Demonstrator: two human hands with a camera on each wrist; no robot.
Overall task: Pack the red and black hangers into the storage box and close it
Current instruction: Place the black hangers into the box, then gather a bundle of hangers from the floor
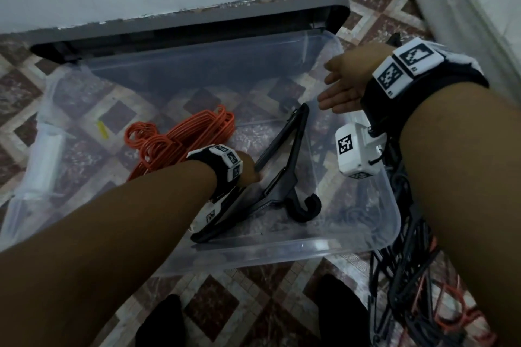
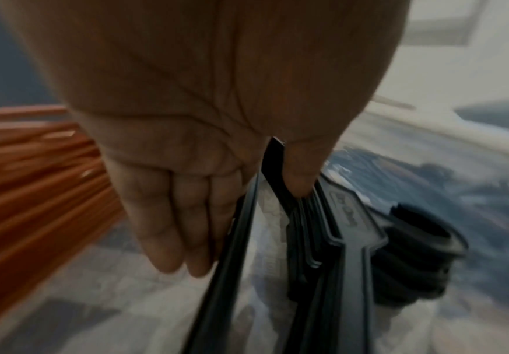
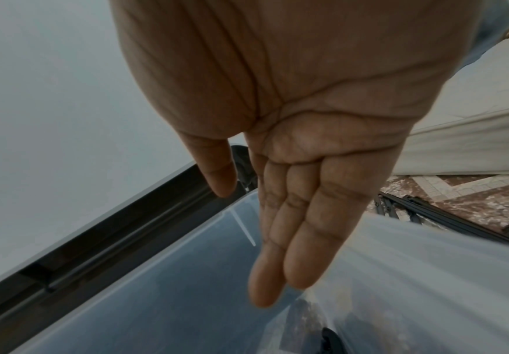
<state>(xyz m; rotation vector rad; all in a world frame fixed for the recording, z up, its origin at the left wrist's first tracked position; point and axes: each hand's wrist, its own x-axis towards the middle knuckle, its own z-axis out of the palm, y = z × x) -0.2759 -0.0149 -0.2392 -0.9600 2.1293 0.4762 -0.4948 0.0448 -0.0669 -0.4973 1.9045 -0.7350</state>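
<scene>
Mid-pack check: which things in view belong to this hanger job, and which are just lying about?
Job:
left hand gripping black hangers
red hangers in the clear storage box
dark lid behind it
more hangers on the floor, right
right hand, empty

Lying about:
white mattress edge
yellow tag

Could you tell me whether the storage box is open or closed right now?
Open: the box has no lid on; red hangers and black hangers lie inside.
</scene>
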